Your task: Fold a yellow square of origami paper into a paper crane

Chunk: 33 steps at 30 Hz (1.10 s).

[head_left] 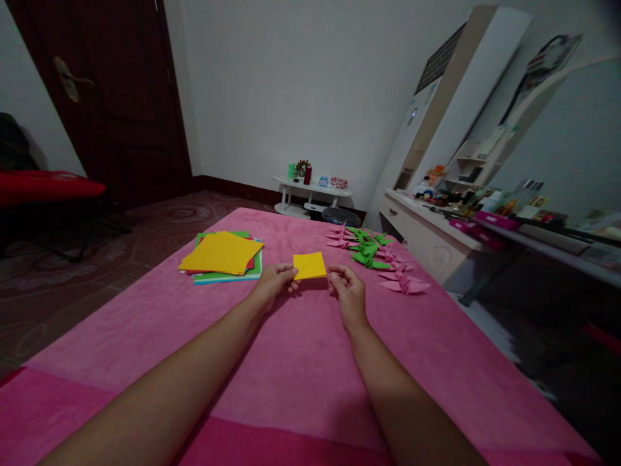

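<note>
The yellow paper [309, 265], its long axis running left to right, is clamped at its left edge by the left hand [273, 283], while the right hand [347, 292] is held beside it, grip loosely apart.

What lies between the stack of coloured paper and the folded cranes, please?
In the head view, a small yellow sheet, held by the left hand; the right hand sits beside it.

Single view, from my head, facing forward and down along my forearms over the pink table [301, 375]. Left hand [272, 283], right hand [349, 296] and yellow paper [309, 265] mid-frame, near; door [116, 97] beyond at upper left.
</note>
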### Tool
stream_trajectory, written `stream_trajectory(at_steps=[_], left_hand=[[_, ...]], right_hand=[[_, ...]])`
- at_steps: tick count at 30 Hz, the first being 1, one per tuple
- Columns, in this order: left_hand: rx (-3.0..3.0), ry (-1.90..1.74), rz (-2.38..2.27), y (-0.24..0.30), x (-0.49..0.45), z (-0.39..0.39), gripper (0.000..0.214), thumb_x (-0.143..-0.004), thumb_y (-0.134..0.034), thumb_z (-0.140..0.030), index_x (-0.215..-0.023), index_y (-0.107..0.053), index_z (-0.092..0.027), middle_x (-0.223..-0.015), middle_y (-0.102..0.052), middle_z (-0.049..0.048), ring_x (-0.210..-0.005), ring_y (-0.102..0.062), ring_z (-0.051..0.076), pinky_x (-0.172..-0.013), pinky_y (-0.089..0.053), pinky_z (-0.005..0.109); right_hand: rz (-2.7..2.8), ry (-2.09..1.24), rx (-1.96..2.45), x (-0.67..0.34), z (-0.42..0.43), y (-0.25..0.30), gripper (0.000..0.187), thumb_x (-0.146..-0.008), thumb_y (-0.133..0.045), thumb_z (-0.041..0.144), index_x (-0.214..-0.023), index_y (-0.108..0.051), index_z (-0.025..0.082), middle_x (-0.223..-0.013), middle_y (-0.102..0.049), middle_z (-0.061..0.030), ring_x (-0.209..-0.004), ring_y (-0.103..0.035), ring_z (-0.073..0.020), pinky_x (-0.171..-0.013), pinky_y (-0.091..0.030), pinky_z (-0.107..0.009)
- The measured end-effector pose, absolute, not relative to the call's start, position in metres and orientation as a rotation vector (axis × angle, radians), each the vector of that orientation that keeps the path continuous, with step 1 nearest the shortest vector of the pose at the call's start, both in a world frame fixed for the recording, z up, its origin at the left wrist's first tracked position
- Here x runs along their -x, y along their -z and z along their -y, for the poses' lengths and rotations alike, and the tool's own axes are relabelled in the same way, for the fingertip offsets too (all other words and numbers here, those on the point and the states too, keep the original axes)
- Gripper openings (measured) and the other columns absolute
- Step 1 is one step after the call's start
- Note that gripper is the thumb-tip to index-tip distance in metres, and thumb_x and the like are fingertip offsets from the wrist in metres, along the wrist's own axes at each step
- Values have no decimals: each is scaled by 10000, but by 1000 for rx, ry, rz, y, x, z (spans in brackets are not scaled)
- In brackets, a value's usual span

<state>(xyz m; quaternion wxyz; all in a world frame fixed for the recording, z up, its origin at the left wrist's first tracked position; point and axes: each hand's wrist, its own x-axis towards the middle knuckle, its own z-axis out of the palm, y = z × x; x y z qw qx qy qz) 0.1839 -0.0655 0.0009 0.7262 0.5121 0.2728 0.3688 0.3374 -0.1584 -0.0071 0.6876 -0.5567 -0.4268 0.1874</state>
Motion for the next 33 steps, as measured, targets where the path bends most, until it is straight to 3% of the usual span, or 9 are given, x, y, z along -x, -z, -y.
stream_trajectory(at_steps=[7,13,24,29,33], left_hand=[[-1132,-807,-599,8,-184,57,125,-753,-596,-198,-721,-585,-78,-525,-570,6,-405,-495,47,-386,-357,137],[-1144,-795,-602,5,-184,58,119,-763,-580,-196,-729,-581,-82,-499,-555,-1,-396,-492,55,-390,-370,146],[-1177,-747,-598,2,-183,62,209,-720,-632,-228,-848,-636,-62,-514,-568,6,-402,-491,59,-390,-364,149],[-1136,-773,-613,2,-182,60,181,-695,-658,-225,-785,-623,-72,-531,-566,1,-416,-482,51,-391,-341,147],[-1136,-769,-603,2,-182,59,189,-700,-651,-233,-794,-625,-70,-525,-562,2,-415,-485,55,-394,-342,154]], right_hand=[[1037,-386,1263,-332,160,5,253,-799,-556,362,-967,-613,181,-783,-608,-20,-639,-553,-129,-528,-446,-219],[1174,-205,1270,-332,159,1,223,-753,-603,270,-959,-626,186,-944,-590,-42,-792,-576,-154,-689,-483,-268],[1237,-133,1252,-329,162,-4,133,-770,-574,263,-799,-684,194,-916,-576,-54,-911,-558,-189,-741,-472,-288],[1215,-219,1251,-327,164,-6,182,-780,-566,309,-858,-693,204,-965,-561,-64,-929,-549,-199,-661,-480,-270],[1225,-245,1225,-327,165,-6,168,-753,-571,252,-861,-692,211,-970,-560,-55,-947,-547,-198,-712,-478,-280]])
